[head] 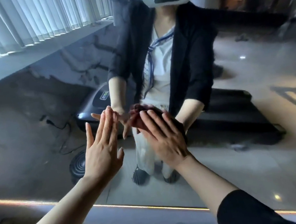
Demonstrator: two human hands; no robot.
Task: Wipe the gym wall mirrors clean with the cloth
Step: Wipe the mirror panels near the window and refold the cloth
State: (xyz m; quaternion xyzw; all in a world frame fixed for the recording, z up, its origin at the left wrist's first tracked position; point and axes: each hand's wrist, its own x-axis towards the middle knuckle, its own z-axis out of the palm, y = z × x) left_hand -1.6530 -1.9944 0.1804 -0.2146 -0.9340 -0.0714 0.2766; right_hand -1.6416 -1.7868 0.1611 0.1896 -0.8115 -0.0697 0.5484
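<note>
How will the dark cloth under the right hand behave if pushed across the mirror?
The cloth looks thin and bunched under the right hand, so probably floppy. On the smooth mirror it likely slides easily.

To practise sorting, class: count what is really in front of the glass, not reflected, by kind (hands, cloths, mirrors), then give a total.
Hands: 2, the left hand flat on the glass and the right hand pressing the cloth
Cloth: 1
Mirror: 1
Total: 4
</note>
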